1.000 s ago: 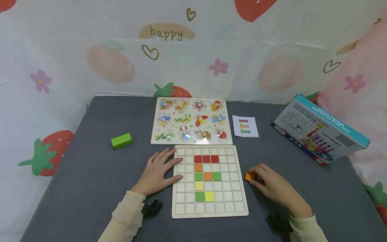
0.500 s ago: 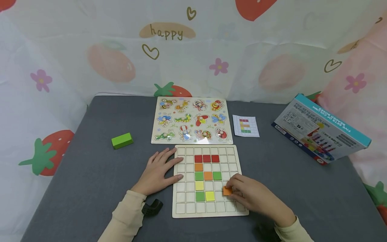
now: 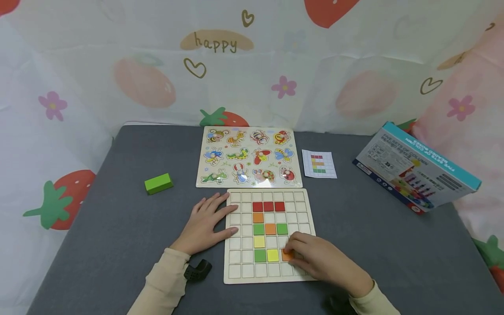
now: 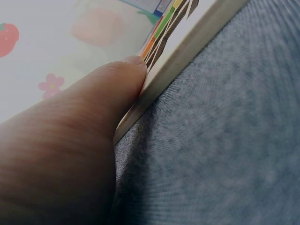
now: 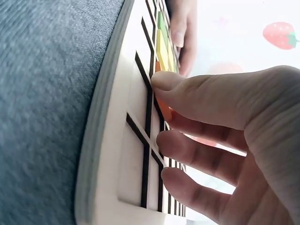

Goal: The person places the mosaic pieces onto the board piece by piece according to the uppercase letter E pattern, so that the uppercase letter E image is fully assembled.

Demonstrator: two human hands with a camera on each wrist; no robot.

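Note:
A pale grid board point(image 3: 235, 256) lies on the table with red, orange, green and yellow square tiles in several cells. My right hand point(image 3: 324, 262) is over its lower right part, thumb and fingers pinching an orange square tile point(image 3: 287, 255). That tile is at the cell just right of the lower yellow tile point(image 3: 272, 255), in the same row as a green one. In the right wrist view the thumb point(image 5: 168, 82) presses along the orange tile's near edge. My left hand point(image 3: 206, 225) rests with fingers spread on the board's left edge; its thumb touches the rim in the left wrist view.
An insect picture board point(image 3: 248, 166) lies right behind the grid board. Beside it is a small pattern card point(image 3: 320, 165). A green block point(image 3: 159, 183) sits at the left, and a printed box point(image 3: 417, 170) stands at the right. Patterned cloth hangs behind.
My right hand has carried the orange tile leftward from the table beside the board to the cell next to the lower yellow tile. The left hand has stayed in place.

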